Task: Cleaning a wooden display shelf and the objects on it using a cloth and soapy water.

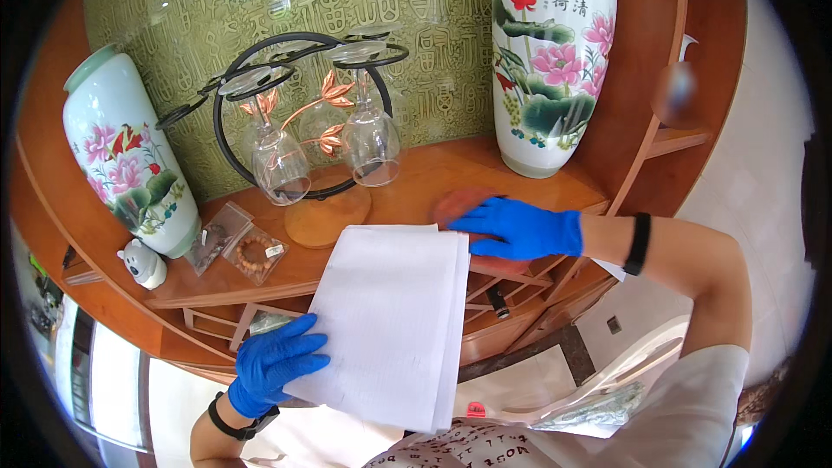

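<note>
Stacked white paper sheets (390, 318) are gripped at their lower left edge by my left hand (278, 364), which wears a blue glove; its thumb is hidden beneath. My right hand (520, 229), also blue-gloved, lies with its palm down on a reddish cloth (465, 203) at the wooden shelf's front edge. Whether its fingers grip the cloth cannot be told. Behind the papers, a black metal rack (221, 136) on a round wooden base holds upside-down wine glasses (370, 143). Small plastic bags with a bead bracelet (255, 253) and another item lie left of the base.
A tall flowered porcelain vase (552, 71) stands at the right back, another porcelain vase (133, 162) at the left. Beside the left one sits a small grey-and-white animal figurine (142, 264). Lattice compartments with a dark bottle (498, 302) are below the wooden shelf (422, 166).
</note>
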